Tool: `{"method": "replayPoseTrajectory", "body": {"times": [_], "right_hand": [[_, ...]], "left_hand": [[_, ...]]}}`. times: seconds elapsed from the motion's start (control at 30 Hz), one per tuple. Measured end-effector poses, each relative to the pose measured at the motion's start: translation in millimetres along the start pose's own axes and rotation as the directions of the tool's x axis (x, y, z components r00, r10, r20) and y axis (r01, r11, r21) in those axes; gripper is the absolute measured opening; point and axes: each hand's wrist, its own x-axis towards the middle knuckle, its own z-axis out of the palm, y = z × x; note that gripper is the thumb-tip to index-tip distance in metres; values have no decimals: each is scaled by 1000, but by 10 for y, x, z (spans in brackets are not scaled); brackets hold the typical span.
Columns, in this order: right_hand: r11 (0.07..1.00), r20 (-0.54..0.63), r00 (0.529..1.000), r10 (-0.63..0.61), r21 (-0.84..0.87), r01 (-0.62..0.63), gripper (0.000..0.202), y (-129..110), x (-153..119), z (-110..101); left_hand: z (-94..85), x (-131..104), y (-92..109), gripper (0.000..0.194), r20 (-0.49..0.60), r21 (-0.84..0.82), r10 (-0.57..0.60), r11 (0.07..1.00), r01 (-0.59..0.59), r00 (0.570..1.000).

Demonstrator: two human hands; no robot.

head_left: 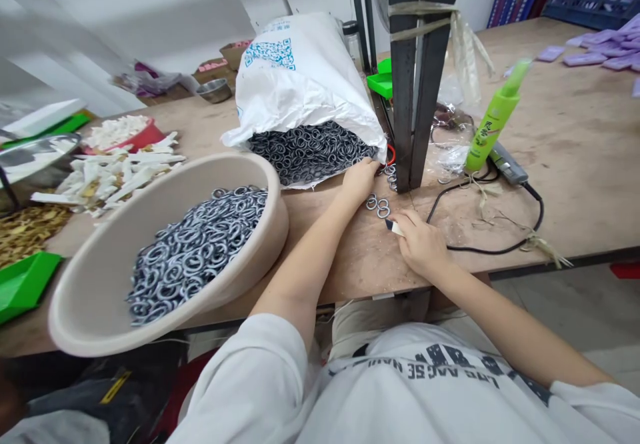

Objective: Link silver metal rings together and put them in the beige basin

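Observation:
My left hand [361, 181] reaches to the right edge of the open mouth of a white sack [305, 77] filled with dark grey rings [313, 151]. Its fingertips are partly hidden, so I cannot make out what they hold. My right hand [420, 241] rests low over the table, fingers closed on a small white piece with a dark tip [395, 228]. Between the hands, a few loose rings [383, 208] lie on the wood. More rings sit beside the metal post. At the left, a large beige basin [275, 211] holds a heap of similar rings.
A dark metal post [413, 97] stands just beyond my hands. Right of it are a green bottle [495, 121] and a black cable [480, 251]. White pieces [120, 177] and a green tray [27, 284] lie far left; purple pieces [595, 51] lie back right.

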Motion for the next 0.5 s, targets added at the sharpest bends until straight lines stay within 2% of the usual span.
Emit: {"method": "replayPoseTrajectory", "body": {"times": [0.2, 0.33, 0.4, 0.5], "right_hand": [[997, -41, 999, -2, 76, 5, 43, 15, -9, 6], [990, -84, 996, -8, 137, 20, 38, 45, 24, 39], [988, -92, 996, -13, 154, 27, 36, 65, 44, 59], [986, -96, 995, -23, 163, 38, 35, 95, 62, 78]], "left_hand": [[-48, -266, 12, 42, 61, -25, 144, 989, -143, 988], [-101, -417, 71, 34, 61, -66, 141, 988, -137, 988], [-113, -389, 131, 37, 25, -73, 105, 992, -103, 994], [-108, -209, 239, 44, -7, -61, 62, 996, -62, 998]]}}
